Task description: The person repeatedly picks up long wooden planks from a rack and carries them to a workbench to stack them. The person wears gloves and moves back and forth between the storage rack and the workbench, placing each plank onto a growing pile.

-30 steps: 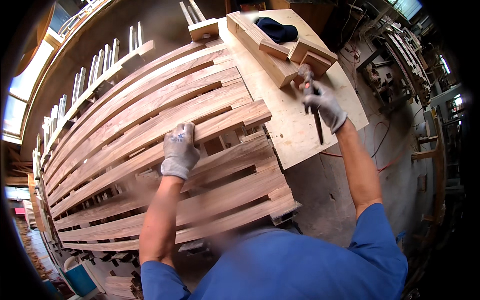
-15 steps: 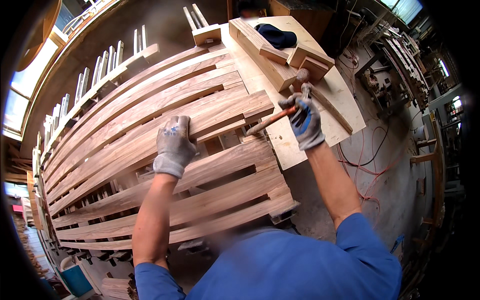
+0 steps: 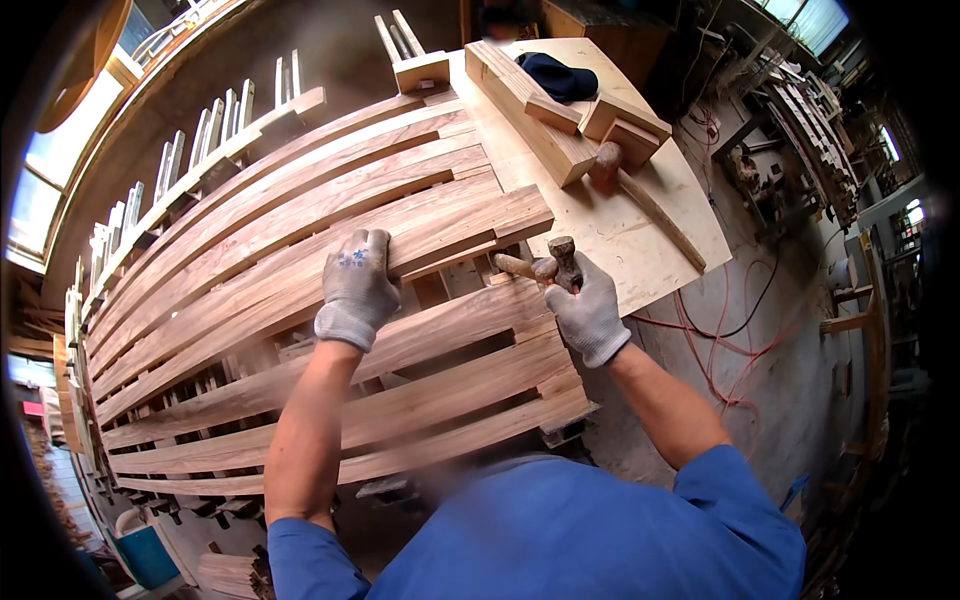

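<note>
Head view showed the right hand [image 3: 588, 312], in a grey knit glove, wrapped shut around a small hammer [image 3: 545, 263], its wooden handle pointing left and its dark head just above the knuckles, over the end of the slatted frame. The left hand [image 3: 357, 285], gloved alike, lay flat with fingers spread on a long slat [image 3: 440, 235], pressing it down near its squared end. That slat sat over the gap in the middle of the frame; the curved slats above it looked already set close together, and the lower slats [image 3: 430, 400] lay spaced with open gaps showing the cross supports beneath, so I judged the upper half laid and the middle row in hand, with fixing left to do. Beyond the slat ends lay a plywood sheet [image 3: 620, 225] bearing thick timber blocks [image 3: 545, 115], a dark cap [image 3: 558, 75] and a mallet [image 3: 640, 195]. Red cables [image 3: 720, 330] trailed over the dusty concrete floor; racks of wooden parts stood left and right.
</note>
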### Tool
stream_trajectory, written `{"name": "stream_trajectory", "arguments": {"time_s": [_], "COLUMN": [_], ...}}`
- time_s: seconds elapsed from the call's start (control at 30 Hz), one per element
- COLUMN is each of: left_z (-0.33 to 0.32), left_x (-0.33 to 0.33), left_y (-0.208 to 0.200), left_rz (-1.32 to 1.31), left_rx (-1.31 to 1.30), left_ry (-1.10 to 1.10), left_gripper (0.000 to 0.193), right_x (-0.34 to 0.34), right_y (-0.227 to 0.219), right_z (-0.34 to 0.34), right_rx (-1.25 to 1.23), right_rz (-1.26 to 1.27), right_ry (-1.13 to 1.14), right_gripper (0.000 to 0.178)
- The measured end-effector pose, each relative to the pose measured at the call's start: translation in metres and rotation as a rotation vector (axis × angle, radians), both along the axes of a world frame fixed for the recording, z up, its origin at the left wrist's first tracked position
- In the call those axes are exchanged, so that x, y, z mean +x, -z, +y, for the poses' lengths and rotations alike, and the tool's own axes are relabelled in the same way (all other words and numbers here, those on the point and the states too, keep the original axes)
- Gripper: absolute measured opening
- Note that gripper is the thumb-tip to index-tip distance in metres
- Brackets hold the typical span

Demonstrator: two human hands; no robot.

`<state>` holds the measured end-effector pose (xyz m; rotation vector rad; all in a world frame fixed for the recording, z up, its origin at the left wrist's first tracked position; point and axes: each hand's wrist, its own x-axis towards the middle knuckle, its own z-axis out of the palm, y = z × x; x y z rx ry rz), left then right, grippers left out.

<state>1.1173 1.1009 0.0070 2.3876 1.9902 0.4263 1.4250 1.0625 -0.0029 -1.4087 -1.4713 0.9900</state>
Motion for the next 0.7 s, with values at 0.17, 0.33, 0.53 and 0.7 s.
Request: {"name": "stream_trajectory", "arguments": {"time_s": [0.17, 0.33, 0.53, 0.7], "left_z": [-0.005, -0.006, -0.009, -0.003], "left_x": [0.001, 0.003, 0.002, 0.009], "left_y": [0.008, 0.014, 0.032, 0.037], "left_rz": [0.028, 0.025, 0.037, 0.004], "left_rx": [0.026, -0.002, -0.027, -0.065], "left_ry": [0.010, 0.010, 0.049, 0.022], "left_gripper": [0.046, 0.048, 0.049, 0.042], "right_x": [0.001, 0.002, 0.040, 0.100], "right_y": [0.028, 0.020, 0.017, -0.001], "right_z": [-0.029, -0.011, 0.014, 0.043], "right_rx": [0.183, -0.011, -0.301, -0.334], "right_rz": [-0.003, 0.060, 0.633, 0.832], "right_ry": [-0.011, 0.009, 0.203, 0.128], "right_gripper": [0.019, 0.016, 0.018, 0.028]}}
